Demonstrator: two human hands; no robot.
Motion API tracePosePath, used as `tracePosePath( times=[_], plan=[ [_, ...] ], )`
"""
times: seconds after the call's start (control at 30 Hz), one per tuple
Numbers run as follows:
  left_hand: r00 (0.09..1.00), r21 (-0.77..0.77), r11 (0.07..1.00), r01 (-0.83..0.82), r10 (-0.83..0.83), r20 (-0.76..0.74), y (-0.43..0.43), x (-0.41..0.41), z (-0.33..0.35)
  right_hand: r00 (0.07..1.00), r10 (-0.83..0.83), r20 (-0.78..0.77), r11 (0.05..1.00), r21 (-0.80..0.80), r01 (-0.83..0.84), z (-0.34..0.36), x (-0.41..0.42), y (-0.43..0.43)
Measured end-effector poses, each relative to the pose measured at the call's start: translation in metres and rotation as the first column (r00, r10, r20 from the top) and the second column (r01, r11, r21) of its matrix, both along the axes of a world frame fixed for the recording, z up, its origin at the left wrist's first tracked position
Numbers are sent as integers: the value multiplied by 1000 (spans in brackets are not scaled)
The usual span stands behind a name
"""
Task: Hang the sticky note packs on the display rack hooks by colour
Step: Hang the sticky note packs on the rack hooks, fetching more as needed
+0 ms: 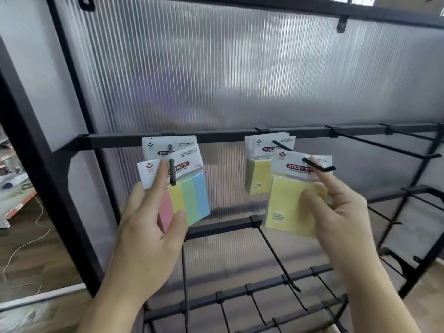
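On my feed the black display rack (216, 137) fills the view, backed by a ribbed translucent panel (216, 80). I see both hands raised in front of its upper crossbar.

The left hand (149, 227) grips a four-colour sticky note pack (189, 195) with pink, yellow, green and blue strips. The thumb curls onto the pack's lower front and the index finger stretches up across the white header card; the other fingers are hidden behind. Just above the thumb, the left hook (171, 173) shows in front of that header. Behind it on the same hook hangs a rear pack (165, 146) whose colours I cannot tell.

The right hand (341, 212) pinches a yellow sticky note pack (286, 210). Its thumb presses on the pack's face and its index finger is raised against the header, touching the right hook (318, 165). That hook crosses the header, but I cannot tell whether it passes through the hole. Left of this hand and further back, rear yellow packs (255, 174) hang on the same hook.

Below both hands, lower hooks (276, 255) jut from the lower bars.
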State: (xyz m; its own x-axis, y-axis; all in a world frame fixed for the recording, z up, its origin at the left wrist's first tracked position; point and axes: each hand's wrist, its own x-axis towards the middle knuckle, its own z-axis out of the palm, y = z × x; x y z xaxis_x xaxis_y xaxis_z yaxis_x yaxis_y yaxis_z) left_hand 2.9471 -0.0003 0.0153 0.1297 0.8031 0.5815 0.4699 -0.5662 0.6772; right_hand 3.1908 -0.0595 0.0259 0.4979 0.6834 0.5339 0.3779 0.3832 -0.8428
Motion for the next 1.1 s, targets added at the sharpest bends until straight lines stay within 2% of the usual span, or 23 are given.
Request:
tracePosePath(
  times=[0.2, 0.3, 0.43, 0.63, 0.7, 0.8, 0.9, 1.0, 1.1],
  plan=[
    [996, 24, 998, -54, 55, -71, 23, 7, 2, 969, -63, 240, 991, -102, 90, -6, 9, 50],
    [988, 46, 991, -126, 130, -87, 39, 10, 2, 927, -125, 354, 984, -74, 161, -10, 13, 67],
    [991, 28, 992, -121, 123, -61, 50, 14, 3, 922, -150, 358, 978, -82, 191, -13, 13, 81],
    [979, -29, 989, -147, 141, -147, 41, 5, -14, 892, -281, 354, 927, -139, 348, -30, 0, 69],
    [975, -47, 986, -158, 148, -167, 28, 0, -25, 884, -269, 382, 929, -139, 343, -36, -13, 62],
    [951, -113, 961, -252, 224, -214, 1, -7, -43, 872, -72, 485, 976, -145, 161, -41, -37, 53],
    [916, -159, 919, -362, 318, -246, -33, -15, -58, 797, 204, 568, 973, -209, -100, -47, -62, 43],
    [852, -225, 841, -493, 414, -319, -70, -29, -74, 675, 438, 594, 899, -294, -324, -55, -86, 32],
    [784, -342, 716, -609, 474, -401, -112, -49, -96, 517, 625, 584, 771, -361, -525, -67, -115, 20]
  ],
)
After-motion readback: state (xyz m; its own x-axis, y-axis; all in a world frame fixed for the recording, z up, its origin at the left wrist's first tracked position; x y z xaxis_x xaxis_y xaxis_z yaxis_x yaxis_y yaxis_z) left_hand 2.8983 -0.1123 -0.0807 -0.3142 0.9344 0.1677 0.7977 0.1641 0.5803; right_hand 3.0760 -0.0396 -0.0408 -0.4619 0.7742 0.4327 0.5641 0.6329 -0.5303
